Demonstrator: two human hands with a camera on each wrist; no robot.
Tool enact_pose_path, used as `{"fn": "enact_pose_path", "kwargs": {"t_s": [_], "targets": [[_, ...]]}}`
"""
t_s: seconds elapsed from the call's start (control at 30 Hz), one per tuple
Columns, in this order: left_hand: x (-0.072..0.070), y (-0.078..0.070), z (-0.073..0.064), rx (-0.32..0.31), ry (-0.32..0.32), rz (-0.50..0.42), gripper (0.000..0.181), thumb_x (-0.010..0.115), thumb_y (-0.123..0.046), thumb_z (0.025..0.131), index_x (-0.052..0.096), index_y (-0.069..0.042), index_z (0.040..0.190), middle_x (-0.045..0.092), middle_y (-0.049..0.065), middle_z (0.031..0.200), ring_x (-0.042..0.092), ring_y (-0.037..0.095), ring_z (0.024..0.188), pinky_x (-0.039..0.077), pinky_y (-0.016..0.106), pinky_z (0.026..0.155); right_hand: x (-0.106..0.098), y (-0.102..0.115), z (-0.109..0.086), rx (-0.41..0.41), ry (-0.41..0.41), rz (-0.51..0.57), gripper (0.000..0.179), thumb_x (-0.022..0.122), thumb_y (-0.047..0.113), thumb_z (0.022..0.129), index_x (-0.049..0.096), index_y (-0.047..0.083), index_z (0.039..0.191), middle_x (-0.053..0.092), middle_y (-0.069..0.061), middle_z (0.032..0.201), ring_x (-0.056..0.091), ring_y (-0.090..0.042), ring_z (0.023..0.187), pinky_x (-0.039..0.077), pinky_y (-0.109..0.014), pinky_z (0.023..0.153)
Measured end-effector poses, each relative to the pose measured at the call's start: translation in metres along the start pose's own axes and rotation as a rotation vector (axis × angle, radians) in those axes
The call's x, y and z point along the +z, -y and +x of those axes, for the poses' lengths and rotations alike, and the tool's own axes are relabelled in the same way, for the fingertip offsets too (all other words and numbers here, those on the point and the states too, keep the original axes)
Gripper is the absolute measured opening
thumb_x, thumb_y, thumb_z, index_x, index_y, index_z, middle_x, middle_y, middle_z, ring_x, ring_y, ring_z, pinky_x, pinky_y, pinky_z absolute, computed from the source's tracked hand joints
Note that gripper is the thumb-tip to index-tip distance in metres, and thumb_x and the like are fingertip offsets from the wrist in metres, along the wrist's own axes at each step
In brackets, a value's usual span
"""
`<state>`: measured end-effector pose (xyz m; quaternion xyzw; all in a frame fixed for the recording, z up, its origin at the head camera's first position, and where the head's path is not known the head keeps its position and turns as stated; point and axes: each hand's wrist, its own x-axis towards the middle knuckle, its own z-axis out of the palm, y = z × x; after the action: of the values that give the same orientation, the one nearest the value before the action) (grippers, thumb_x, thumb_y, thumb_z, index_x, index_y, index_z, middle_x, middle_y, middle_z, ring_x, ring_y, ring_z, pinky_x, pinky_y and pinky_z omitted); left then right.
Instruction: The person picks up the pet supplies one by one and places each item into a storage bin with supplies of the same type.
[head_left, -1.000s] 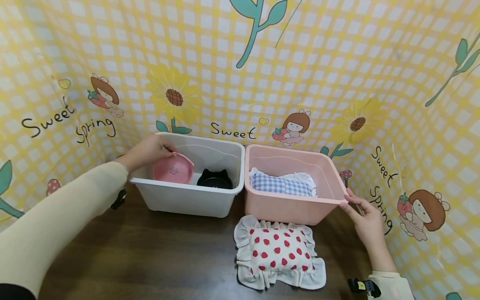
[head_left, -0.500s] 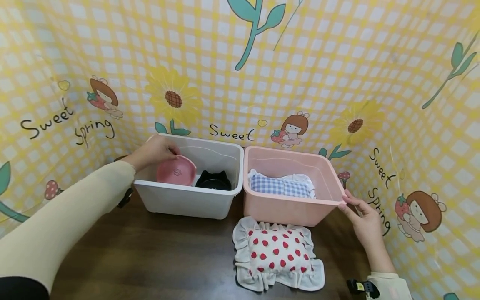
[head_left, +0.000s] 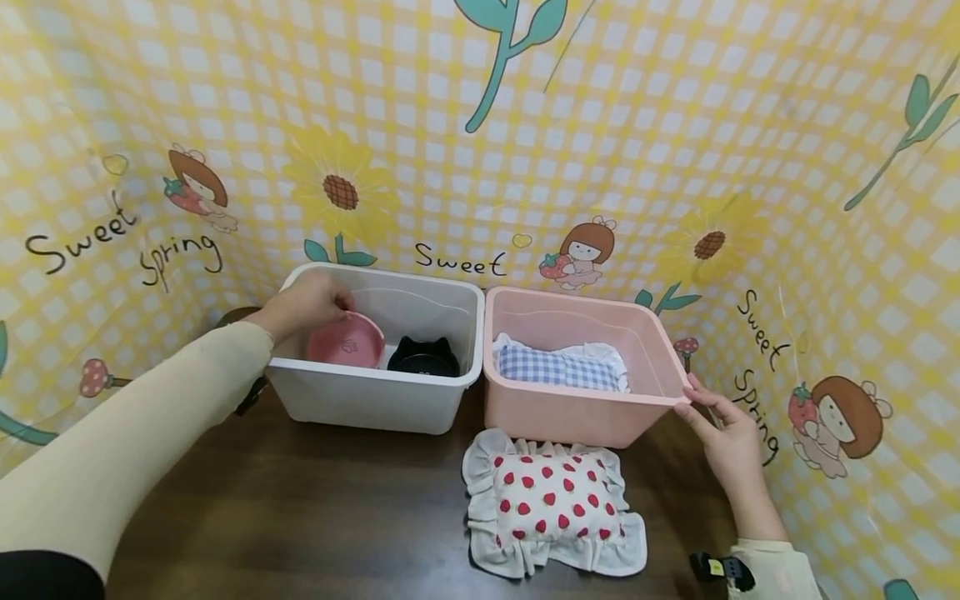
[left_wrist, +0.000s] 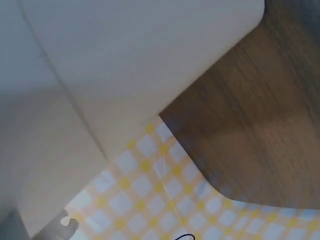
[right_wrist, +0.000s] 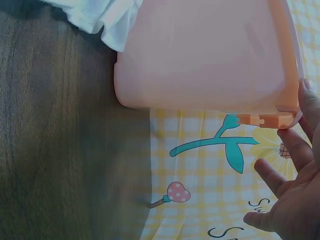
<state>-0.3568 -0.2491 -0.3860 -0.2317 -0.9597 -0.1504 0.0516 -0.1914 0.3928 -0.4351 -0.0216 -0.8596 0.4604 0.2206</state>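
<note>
My left hand reaches over the left rim of the white storage bin and pinches the upper edge of a pink pet bowl with a paw print. The bowl stands tilted inside the bin. Beside it sits a black cat-eared bowl. In the left wrist view the bin's wall fills much of the frame, and the hand is hidden. My right hand pinches the front right rim corner of a pink storage bin, thumb and fingers on either side. A blue checked pillow lies inside that bin.
A frilled strawberry-print pillow lies on the dark wooden table in front of the pink bin. The two bins stand side by side against a yellow checked cloth, which also rises at both sides.
My left hand has shifted slightly right with the pink bowl, which sits a little lower in the white bin. The right hand keeps its hold on the pink bin's corner.
</note>
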Motion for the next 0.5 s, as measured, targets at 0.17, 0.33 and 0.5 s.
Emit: {"fn": "enact_pose_path", "kwargs": {"t_s": [0.17, 0.33, 0.5], "targets": [[-0.002, 0.006, -0.008, -0.013, -0.003, -0.013, 0.011, 0.078, -0.007, 0.085, 0.078, -0.001, 0.094, 0.076, 0.009, 0.088, 0.071, 0.027, 0.087, 0.057, 0.049, 0.084, 0.005, 0.0, -0.001, 0.01, 0.021, -0.006, 0.038, 0.077, 0.028, 0.093, 0.073, 0.008, 0.124, 0.063, 0.0, 0.141, 0.054, 0.01, 0.125, 0.041, -0.017, 0.108], [-0.01, 0.002, -0.011, -0.097, -0.004, -0.161, 0.023, 0.08, -0.016, 0.089, 0.077, -0.001, 0.105, 0.077, 0.014, 0.1, 0.071, 0.031, 0.097, 0.055, 0.05, 0.089, 0.003, 0.002, 0.0, 0.019, 0.037, -0.038, 0.04, 0.076, 0.033, 0.093, 0.073, 0.01, 0.126, 0.062, 0.001, 0.143, 0.052, 0.01, 0.127, 0.042, -0.023, 0.111], [-0.023, -0.008, -0.01, -0.138, -0.005, -0.276, 0.034, 0.076, -0.027, 0.095, 0.074, -0.003, 0.118, 0.075, 0.015, 0.115, 0.066, 0.035, 0.112, 0.052, 0.053, 0.093, -0.004, 0.005, 0.002, 0.03, 0.04, -0.052, 0.043, 0.076, 0.036, 0.093, 0.072, 0.011, 0.127, 0.06, 0.002, 0.144, 0.051, 0.007, 0.131, 0.04, -0.044, 0.115]]}}
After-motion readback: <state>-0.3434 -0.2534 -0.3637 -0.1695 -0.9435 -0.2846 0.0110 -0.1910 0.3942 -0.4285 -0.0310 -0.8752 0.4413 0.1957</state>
